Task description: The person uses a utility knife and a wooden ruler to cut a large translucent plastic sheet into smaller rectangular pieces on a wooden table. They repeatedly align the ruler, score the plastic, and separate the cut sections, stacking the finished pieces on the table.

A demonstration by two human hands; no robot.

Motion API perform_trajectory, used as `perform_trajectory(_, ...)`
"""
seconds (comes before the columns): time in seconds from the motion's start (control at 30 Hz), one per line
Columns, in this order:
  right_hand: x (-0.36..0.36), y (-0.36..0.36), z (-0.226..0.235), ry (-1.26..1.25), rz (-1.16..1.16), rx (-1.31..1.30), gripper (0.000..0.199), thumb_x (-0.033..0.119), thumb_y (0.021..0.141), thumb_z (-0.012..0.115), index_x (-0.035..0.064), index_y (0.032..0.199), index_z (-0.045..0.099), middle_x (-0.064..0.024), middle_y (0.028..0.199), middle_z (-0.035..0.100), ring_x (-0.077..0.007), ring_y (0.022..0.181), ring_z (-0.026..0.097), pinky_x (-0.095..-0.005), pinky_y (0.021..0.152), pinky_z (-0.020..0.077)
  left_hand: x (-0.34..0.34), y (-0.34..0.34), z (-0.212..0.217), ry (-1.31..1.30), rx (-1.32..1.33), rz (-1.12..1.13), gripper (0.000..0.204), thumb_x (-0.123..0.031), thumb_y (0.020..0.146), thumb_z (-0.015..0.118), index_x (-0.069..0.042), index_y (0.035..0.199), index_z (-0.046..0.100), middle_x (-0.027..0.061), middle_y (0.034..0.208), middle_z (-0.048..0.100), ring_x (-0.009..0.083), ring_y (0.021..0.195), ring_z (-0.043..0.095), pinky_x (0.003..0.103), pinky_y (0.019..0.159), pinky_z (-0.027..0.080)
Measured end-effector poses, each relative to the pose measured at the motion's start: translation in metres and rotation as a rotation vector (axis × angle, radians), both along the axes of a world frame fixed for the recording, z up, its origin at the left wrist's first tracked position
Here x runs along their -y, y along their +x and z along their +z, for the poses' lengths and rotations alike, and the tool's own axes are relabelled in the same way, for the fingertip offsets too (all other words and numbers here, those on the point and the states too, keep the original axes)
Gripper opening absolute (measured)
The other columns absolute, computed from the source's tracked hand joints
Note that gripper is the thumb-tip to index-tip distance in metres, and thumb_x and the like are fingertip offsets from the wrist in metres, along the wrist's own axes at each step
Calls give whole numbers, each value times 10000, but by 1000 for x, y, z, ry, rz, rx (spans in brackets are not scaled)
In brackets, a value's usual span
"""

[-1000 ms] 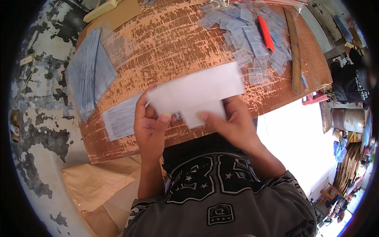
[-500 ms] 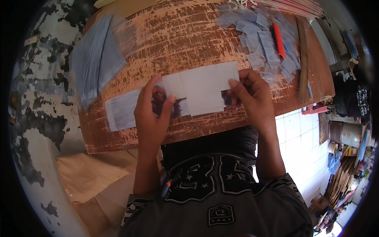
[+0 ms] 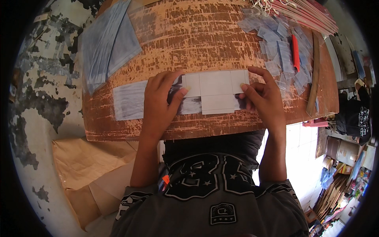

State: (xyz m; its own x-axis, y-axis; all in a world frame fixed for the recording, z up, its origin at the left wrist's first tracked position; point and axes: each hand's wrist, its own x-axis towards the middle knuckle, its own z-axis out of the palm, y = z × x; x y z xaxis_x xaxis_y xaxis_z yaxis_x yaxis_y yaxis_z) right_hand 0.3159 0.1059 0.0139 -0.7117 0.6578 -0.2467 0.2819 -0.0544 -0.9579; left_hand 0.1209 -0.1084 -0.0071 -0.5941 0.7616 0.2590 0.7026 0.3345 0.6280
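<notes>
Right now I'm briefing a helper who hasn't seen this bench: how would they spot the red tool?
Start at the worn orange-brown table and look to its far right, where small clear plastic bags lie scattered. Among them lies the red tool, slim and pen-like, left of a long wooden stick. It is the only bright red thing amid pale, see-through bags.

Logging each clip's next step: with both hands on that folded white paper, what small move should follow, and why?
Probably press along the fold lines. The white paper lies flat on the worn wooden table, the left hand covering its left end and the right hand pinching its right edge, so it looks lined up for creasing.
</notes>
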Motion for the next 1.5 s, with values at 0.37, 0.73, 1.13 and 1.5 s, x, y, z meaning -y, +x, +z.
perform_trajectory(0.37, 1, 3, -3, 215, 26, 53, 447, 96, 1025, 711, -20, 1425, 546, -89, 785, 733, -118, 692, 687, -269, 624, 511, 0, 6, -7, -23, -105, 33, 447, -261, 966, 756, -100, 1379, 693, 118, 1398, 660, 327, 1280, 556, 468, 1141, 396)
perform_trajectory(0.73, -14, 27, 7, -82, 167, 3, 431, 98, 1069, 654, 22, 1478, 540, -22, 876, 708, -73, 774, 622, -231, 699, 491, 0, 8, -8, -98, -245, 46, 440, -351, 1029, 687, -124, 1406, 667, 85, 1398, 676, 281, 1361, 554, 501, 1221, 232)
perform_trajectory(1.13, -33, 50, 3, -10, 200, -16, 356, 19, 1057, 565, 25, 1411, 599, -30, 887, 689, -74, 781, 609, -242, 712, 497, -1, 10, -10, -104, -238, 46, 428, -318, 1000, 742, -154, 1391, 684, 31, 1406, 655, 233, 1361, 556, 507, 1244, 195)
perform_trajectory(1.5, -36, 38, -13, 396, 206, -3, 265, 32, 938, 559, 18, 1189, 642, -93, 809, 606, -198, 738, 591, -367, 691, 472, 1, 8, -3, -160, -219, 8, 453, -329, 1022, 700, -124, 1424, 667, 94, 1451, 646, 272, 1377, 565, 500, 1258, 234)
